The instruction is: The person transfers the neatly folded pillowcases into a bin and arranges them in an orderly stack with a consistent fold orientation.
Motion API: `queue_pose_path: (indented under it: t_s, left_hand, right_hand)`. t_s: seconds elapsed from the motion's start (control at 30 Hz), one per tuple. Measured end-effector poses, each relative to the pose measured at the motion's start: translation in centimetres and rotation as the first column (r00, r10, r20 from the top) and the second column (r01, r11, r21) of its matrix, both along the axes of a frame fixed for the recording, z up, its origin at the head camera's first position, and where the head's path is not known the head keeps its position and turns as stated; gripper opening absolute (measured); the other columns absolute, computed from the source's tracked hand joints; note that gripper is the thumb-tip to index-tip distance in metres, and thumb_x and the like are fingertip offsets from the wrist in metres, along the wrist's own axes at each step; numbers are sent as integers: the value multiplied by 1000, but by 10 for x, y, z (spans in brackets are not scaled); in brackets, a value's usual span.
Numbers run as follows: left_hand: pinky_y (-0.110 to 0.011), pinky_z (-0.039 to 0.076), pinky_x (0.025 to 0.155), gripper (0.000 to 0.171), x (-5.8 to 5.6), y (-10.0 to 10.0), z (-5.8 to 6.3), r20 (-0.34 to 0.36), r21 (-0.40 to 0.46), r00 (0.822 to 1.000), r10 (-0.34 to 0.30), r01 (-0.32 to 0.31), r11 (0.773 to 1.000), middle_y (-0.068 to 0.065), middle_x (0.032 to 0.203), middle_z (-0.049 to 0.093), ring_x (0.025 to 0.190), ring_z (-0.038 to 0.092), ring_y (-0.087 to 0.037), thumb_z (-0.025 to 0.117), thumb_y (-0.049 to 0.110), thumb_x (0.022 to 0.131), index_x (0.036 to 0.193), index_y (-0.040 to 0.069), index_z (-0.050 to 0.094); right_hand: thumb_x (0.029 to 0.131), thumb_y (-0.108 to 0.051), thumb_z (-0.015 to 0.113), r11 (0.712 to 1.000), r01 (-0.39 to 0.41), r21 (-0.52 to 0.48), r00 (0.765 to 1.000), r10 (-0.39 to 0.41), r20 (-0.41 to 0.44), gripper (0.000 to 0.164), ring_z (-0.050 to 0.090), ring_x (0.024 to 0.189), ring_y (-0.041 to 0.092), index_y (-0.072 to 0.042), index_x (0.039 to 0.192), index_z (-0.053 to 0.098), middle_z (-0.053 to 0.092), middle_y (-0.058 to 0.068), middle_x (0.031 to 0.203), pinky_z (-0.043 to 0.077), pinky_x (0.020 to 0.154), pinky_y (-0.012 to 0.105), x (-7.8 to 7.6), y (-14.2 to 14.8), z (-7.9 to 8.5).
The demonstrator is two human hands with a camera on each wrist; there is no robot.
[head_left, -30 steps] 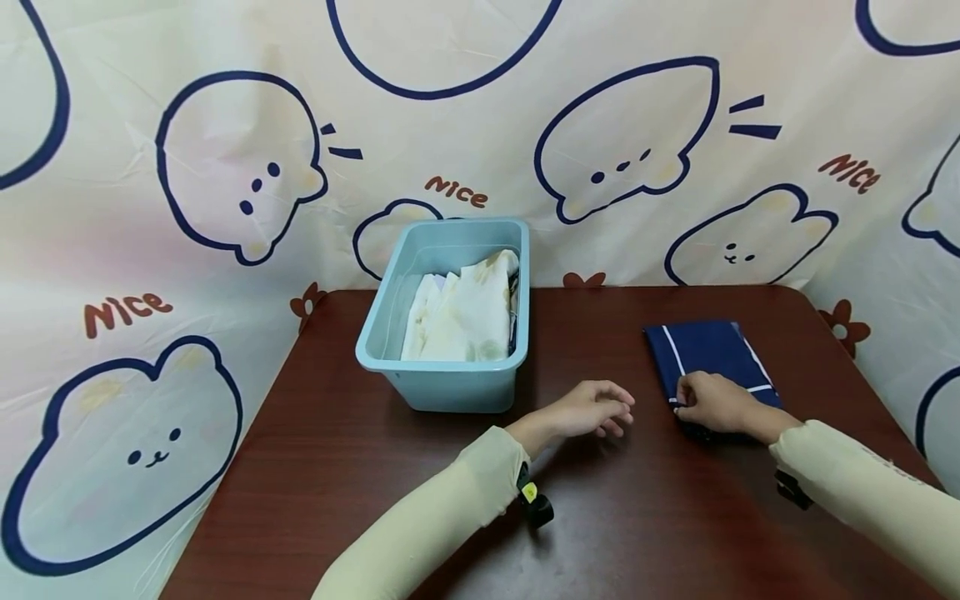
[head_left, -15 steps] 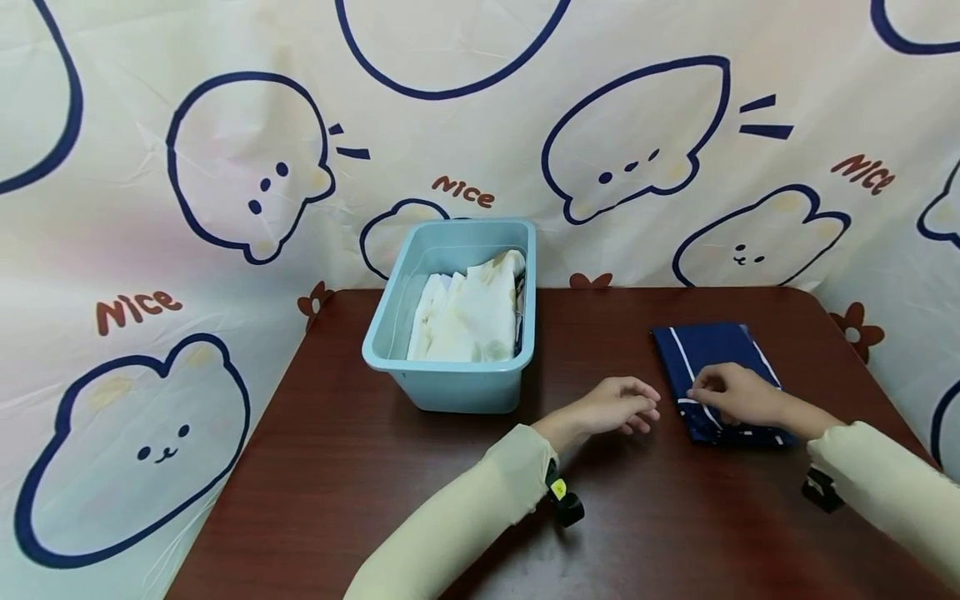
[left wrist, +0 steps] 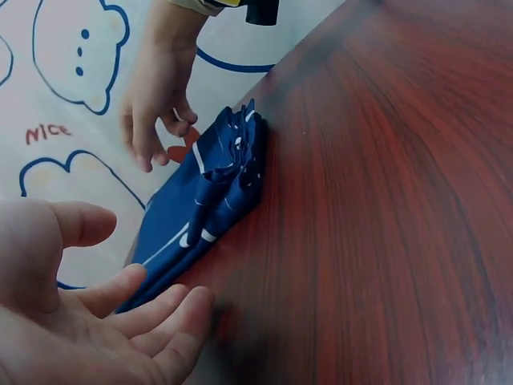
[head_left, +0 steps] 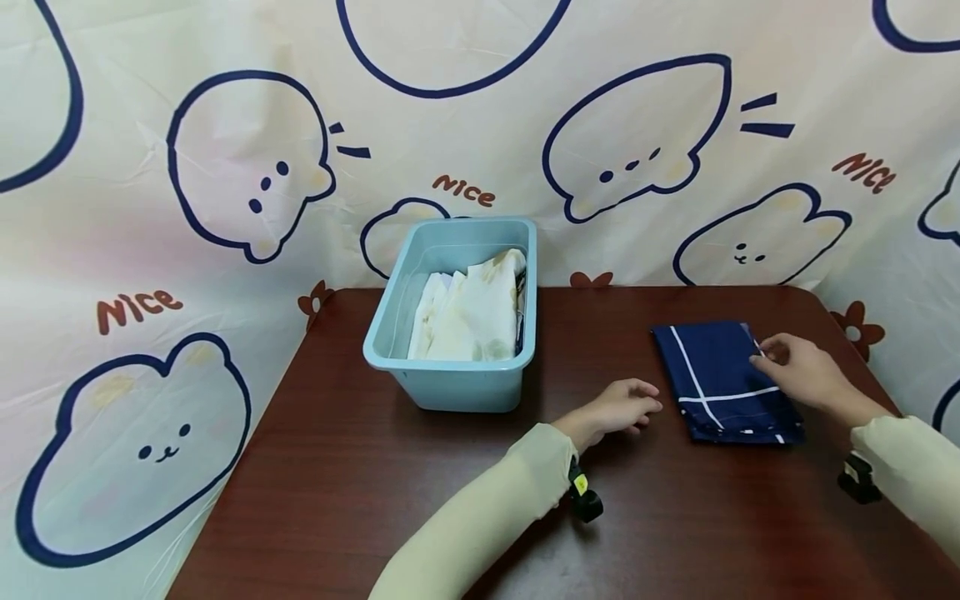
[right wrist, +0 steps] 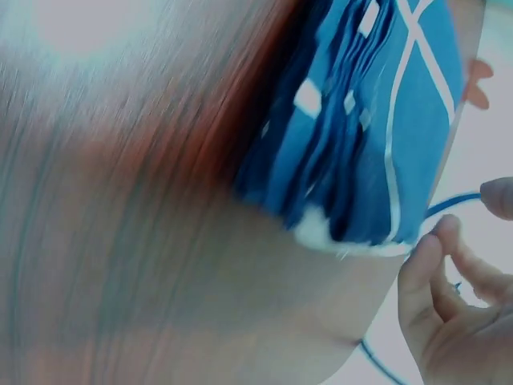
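A folded navy cloth [head_left: 712,362] with white lines lies on the right part of the table. My right hand [head_left: 806,371] is at its right edge, fingers loosely bent with the thumb apart from them. In the right wrist view that hand [right wrist: 461,309] shows beside a corner of the stacked cloth layers [right wrist: 353,128], with nothing held. My left hand [head_left: 618,407] hovers over the table left of the cloth, holding nothing. Its fingers are relaxed and spread in the left wrist view, where this hand [left wrist: 88,313] overlaps the near end of the cloth [left wrist: 200,196].
A light blue plastic bin [head_left: 450,387] stands toward the back of the dark red wooden table [head_left: 315,492]. White cloths [head_left: 468,321] with pale stains lie in it. A printed curtain [head_left: 480,133] hangs behind the table and at its sides.
My right hand has moved from the cloth's front left corner across to its right edge, uncovering the folded front. My left hand has shifted slightly right, toward the cloth.
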State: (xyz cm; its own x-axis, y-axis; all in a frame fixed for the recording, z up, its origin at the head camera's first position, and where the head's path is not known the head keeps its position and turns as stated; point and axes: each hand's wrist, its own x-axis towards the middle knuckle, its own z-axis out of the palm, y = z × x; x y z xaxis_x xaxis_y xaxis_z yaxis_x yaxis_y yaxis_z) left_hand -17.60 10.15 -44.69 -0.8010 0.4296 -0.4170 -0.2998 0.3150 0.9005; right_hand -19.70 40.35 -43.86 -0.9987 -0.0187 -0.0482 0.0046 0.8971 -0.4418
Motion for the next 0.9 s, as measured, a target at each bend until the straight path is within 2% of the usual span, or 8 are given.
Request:
queue_pose_path:
  t_s: [0.07,0.17,0.3,0.4,0.5,0.6,0.77,0.9]
  left_hand:
    - [-46,57,89,31,0,3,-1,12,-1,1000,13,-13,1000,-3,115,69,104,68,-28,63,18,99,129,9,63]
    - [-47,57,90,31,0,7,-2,29,6,999,40,-40,999,-3,115,69,104,68,-28,63,18,98,129,10,62]
    - [-49,57,91,33,0,11,-5,58,47,996,68,-71,996,-6,118,70,107,69,-30,64,18,98,129,10,61]
    - [-49,57,91,36,-1,13,-7,87,76,994,71,-78,994,-7,121,69,110,68,-31,65,18,97,132,11,58]
    - [-50,57,92,39,-1,14,-9,104,101,992,72,-83,991,-7,124,67,112,68,-31,65,18,97,135,12,56]
    - [-51,57,92,41,0,15,-10,116,118,989,89,-103,988,-7,123,68,111,68,-31,66,18,96,135,12,54]
    - [-50,57,91,39,1,15,-11,151,138,978,142,-163,977,-9,118,71,107,69,-31,66,16,95,131,13,51]
    - [-48,58,89,44,1,13,-13,182,158,970,165,-194,968,-14,117,72,108,69,-33,65,17,95,135,12,45]
  right_hand:
    - [103,-32,55,999,41,14,999,-41,35,54,62,83,39,16,126,47,58,38,110,50,63,42,-1,10,-3]
    - [103,-33,52,998,57,-20,990,-54,128,64,63,75,33,21,132,36,59,34,100,52,60,41,-2,22,-7]
    - [105,-35,49,993,49,-112,965,-18,263,73,63,68,21,25,138,25,62,31,93,57,59,37,-4,31,-12]
    - [105,-35,50,988,28,-154,948,22,317,76,61,68,17,26,141,23,65,29,94,56,60,35,-8,34,-15]
    - [105,-30,53,982,-5,-187,935,71,348,75,56,64,13,27,143,21,64,16,81,51,57,31,-10,32,-18]
    - [104,-26,54,973,-23,-228,915,112,386,76,50,58,11,27,145,17,57,-1,72,45,54,29,-11,30,-21]
    - [103,-30,55,937,3,-350,870,170,462,77,49,61,10,19,149,17,54,-4,73,44,57,28,-12,26,-27]
    - [106,-33,50,897,22,-442,822,235,519,71,50,62,11,17,149,22,54,-5,74,46,61,29,-14,26,-28]
